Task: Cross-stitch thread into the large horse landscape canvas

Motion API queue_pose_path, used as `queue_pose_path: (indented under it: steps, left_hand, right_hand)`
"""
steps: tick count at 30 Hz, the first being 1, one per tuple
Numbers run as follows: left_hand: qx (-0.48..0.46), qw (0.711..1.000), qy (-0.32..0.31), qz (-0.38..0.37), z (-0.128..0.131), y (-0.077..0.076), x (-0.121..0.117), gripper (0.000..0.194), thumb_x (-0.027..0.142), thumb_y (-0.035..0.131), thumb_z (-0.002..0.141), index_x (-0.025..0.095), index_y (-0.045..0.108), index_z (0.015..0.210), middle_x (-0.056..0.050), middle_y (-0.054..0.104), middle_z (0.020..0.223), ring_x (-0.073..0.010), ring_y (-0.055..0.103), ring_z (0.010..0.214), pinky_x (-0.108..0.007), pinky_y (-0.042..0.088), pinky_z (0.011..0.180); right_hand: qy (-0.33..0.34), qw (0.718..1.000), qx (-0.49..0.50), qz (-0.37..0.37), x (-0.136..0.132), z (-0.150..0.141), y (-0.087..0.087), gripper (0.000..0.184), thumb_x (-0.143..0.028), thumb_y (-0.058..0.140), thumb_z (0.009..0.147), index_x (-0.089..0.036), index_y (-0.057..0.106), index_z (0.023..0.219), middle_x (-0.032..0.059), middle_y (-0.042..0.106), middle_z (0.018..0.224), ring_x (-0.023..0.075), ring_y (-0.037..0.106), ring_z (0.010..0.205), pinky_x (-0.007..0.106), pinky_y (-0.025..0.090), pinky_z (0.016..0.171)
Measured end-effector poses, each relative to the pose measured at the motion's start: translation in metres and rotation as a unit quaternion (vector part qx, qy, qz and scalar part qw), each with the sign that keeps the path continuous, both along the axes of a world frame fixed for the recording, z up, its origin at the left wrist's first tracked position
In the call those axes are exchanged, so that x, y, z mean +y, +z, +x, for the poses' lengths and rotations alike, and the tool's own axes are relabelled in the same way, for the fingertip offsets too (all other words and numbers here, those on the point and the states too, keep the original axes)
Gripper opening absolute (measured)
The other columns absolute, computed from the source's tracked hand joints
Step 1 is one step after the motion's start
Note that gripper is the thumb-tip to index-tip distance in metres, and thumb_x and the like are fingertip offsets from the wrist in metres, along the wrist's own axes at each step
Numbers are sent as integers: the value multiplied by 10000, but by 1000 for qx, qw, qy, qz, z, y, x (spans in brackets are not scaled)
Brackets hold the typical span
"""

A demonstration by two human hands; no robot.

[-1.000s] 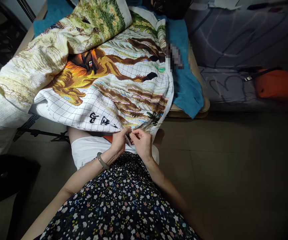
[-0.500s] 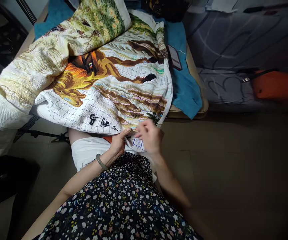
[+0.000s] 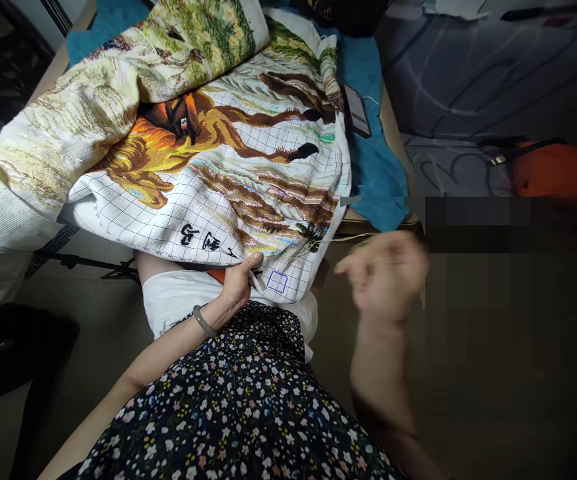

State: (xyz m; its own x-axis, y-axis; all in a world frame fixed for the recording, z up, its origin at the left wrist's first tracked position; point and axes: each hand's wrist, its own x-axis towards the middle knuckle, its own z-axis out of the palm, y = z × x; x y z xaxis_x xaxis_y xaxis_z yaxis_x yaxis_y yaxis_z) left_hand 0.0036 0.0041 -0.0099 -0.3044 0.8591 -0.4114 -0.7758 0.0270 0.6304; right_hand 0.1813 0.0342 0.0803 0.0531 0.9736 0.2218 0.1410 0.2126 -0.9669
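Note:
A large cross-stitch cloth (image 3: 248, 207) with a blue grid, a stitched brown and orange horse and black characters lies across my lap and the surface in front. My left hand (image 3: 239, 280) grips its near edge, thumb on top and fingers underneath. Off to the right of the cloth, my right hand (image 3: 388, 273) is raised and closed, somewhat blurred. A pale thread (image 3: 341, 239) stretches from the cloth's lower right area to that hand. Whether a needle sits between its fingers cannot be made out.
The cloth's far left part is rolled into a thick bundle (image 3: 68, 133). Beneath it lies a blue cover (image 3: 368, 160), with a dark-edged flat card (image 3: 356, 112) on it. An orange bag (image 3: 563, 173) rests at the right. A thin black stand (image 3: 88, 265) is at the left.
My right hand has moved away from the cloth to the right, drawing the pale thread out with it. My left hand keeps its grip in nearly the same place.

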Motion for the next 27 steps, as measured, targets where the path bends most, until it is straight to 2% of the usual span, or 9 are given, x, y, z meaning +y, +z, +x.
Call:
queue_pose_path:
  steps: [2,4,8,18,22,27]
  left_hand:
    - [-2,1000,1,-7,0,0,0,393,194,820,538,170,670,900,-5,681,794,-147,631,807,-306,459,859]
    - [-4,1000,-7,-14,0,1,0,330,203,818,541,157,672,833,4,664,748,-124,610,717,-282,469,791]
    - [-12,1000,-6,-9,-1,0,0,279,196,816,535,168,663,767,12,652,740,-112,595,690,-262,471,753]
    - [-7,1000,-9,-10,-1,1,0,268,191,809,535,170,649,750,8,651,747,-112,597,684,-267,471,750]
    - [-5,1000,-23,-15,-1,2,-1,268,207,804,536,149,645,743,5,636,713,-111,581,664,-265,464,720]
    - [16,999,-35,-28,-1,4,-1,257,237,793,539,130,616,691,13,591,637,-96,529,586,-249,438,628]
  right_hand:
    - [105,991,-59,-60,-10,-28,-18,136,-319,547,864,-192,594,846,-73,455,479,65,420,394,183,375,421]
    - [160,972,-148,-86,-18,-50,-35,148,-268,530,856,-181,640,905,-37,540,535,83,487,459,193,388,456]
    - [122,960,-245,-53,-24,-67,-51,219,-245,508,847,-163,688,943,15,636,614,117,566,555,213,423,537]
    - [86,951,-295,-39,-21,-72,-50,216,-240,505,825,-168,703,871,21,658,590,111,529,473,216,393,501]
    - [84,956,-270,-79,-22,-76,-49,170,-269,510,830,-176,651,809,-1,622,534,96,509,412,204,391,465]
    - [115,969,-105,-190,-25,-80,-56,173,-342,536,814,-174,563,780,-16,620,573,96,547,410,192,431,427]
